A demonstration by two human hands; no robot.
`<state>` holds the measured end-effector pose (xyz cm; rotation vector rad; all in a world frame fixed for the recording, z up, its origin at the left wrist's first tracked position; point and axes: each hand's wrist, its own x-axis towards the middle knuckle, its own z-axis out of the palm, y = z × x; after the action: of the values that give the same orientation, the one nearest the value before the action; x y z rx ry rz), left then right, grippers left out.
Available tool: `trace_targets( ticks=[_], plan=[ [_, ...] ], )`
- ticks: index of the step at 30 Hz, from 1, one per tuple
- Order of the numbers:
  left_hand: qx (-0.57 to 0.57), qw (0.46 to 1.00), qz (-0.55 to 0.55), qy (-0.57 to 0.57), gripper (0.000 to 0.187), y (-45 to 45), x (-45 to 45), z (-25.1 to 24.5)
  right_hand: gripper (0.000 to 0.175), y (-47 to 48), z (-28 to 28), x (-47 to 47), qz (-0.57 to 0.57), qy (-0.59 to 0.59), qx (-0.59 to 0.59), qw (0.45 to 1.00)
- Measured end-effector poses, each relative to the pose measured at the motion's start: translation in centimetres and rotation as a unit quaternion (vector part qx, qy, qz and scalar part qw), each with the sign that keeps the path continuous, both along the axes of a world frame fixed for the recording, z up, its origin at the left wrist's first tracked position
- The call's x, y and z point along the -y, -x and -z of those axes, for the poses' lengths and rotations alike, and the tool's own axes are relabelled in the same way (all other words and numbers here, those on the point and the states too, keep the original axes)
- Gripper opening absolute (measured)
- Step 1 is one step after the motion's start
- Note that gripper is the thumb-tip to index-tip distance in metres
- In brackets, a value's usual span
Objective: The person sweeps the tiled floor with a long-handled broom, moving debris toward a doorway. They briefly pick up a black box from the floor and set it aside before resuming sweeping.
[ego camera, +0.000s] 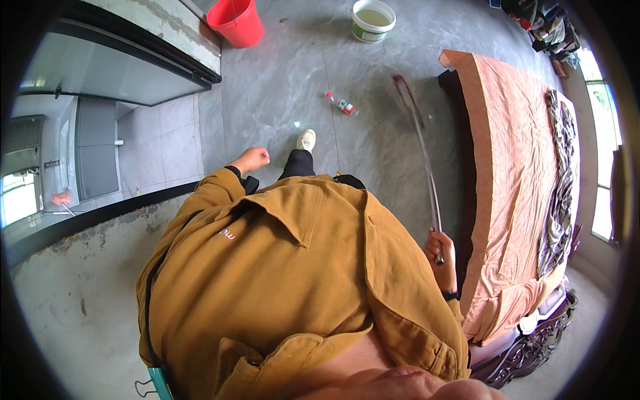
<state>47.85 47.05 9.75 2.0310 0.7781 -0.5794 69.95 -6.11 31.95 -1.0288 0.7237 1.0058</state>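
My right hand (441, 252) grips the metal pole of a long-handled mop or broom (426, 167) near its end. The narrow, dark red head of that tool is blurred, over the grey floor beside the bed. At the left, my left hand (251, 160) hangs in front of my body with its fingers curled and nothing visible in them. Ahead on the floor lies a clear plastic bottle (346, 106) with a red cap, on its side. One white shoe (306, 141) of mine is on the floor.
A red bucket (237, 25) and a white tub of cloudy liquid (371, 25) stand ahead. To the right is a bed with an orange cover (510, 190); bags or clothes (555, 37) are piled beyond. A dark-framed doorway (150, 62) opens into a tiled room at left.
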Motion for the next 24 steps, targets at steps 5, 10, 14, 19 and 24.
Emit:
trace_targets(
  ticks=[5, 10, 14, 19, 24],
  plan=[
    [0.016, 0.999, -0.019, 0.032, 0.014, -1.0, -4.2, 1.7, 0.02, -1.5, -1.9, -3.0, -0.013, 0.05, -0.105, 0.993],
    [0.045, 0.997, -0.061, 0.027, 0.015, -1.7, -10.1, 3.3, 0.029, -3.8, -0.6, -11.9, -0.118, 0.145, -0.071, 0.98],
    [0.018, 0.992, -0.104, 0.062, 0.016, 0.0, -15.3, 5.1, 0.03, -6.1, -1.0, -21.1, -0.188, 0.196, -0.024, 0.962],
    [-0.046, 0.986, -0.149, 0.052, 0.017, 2.7, -22.6, 6.7, 0.018, -8.8, -1.3, -34.0, -0.103, 0.024, -0.105, 0.989],
    [0.02, 0.963, -0.256, 0.08, 0.015, 2.1, -25.9, 6.5, 0.007, -13.9, -2.8, -44.4, 0.027, -0.175, -0.428, 0.886]
  ],
)
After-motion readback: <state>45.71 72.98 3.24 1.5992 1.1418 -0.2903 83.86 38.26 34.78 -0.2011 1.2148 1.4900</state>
